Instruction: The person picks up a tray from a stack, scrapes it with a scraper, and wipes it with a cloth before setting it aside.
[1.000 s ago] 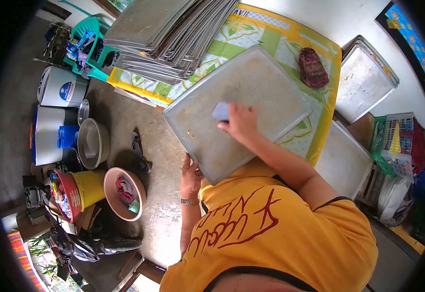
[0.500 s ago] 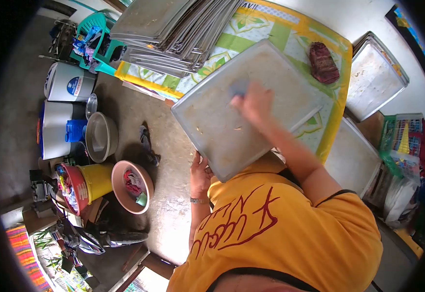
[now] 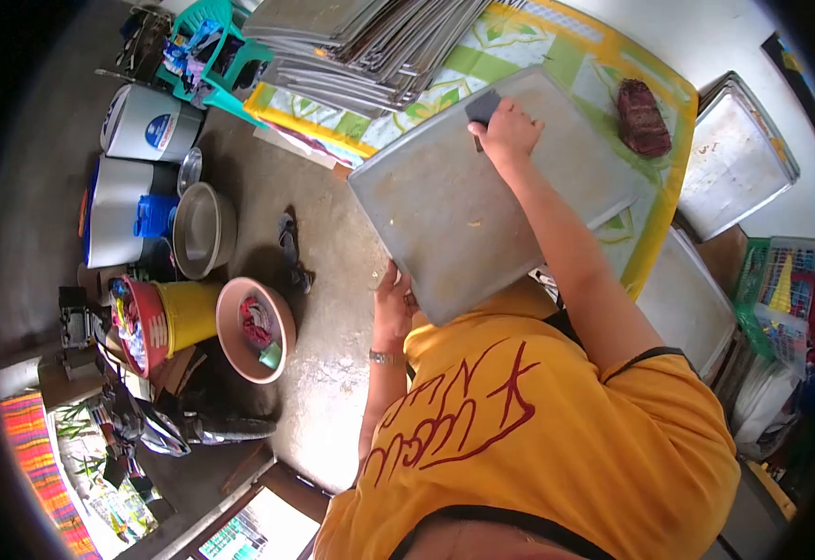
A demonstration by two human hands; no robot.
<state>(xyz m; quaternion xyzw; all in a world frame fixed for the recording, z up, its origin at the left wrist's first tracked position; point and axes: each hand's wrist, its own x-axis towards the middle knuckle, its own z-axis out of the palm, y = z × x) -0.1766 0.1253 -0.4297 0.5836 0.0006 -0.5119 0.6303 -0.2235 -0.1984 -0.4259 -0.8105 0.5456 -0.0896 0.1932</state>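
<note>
A large grey metal baking tray (image 3: 445, 215) lies tilted over the edge of a table covered by a yellow and green cloth (image 3: 655, 201). My right hand (image 3: 510, 131) presses a small dark blue-grey scraper (image 3: 482, 107) against the tray's far left part. My left hand (image 3: 395, 303) grips the tray's near corner from below, with a watch on the wrist. I wear a yellow shirt with red lettering (image 3: 519, 429).
A stack of metal trays (image 3: 370, 42) sits on the table's far left. A dark red cloth (image 3: 643, 117) lies at the far right. More trays (image 3: 739, 159) lean at the right. Basins (image 3: 253, 329), buckets (image 3: 179, 331) and sandals (image 3: 291, 252) stand on the floor at the left.
My right hand has slid the scraper across the tray toward its far edge. The left hand keeps its hold on the near corner.
</note>
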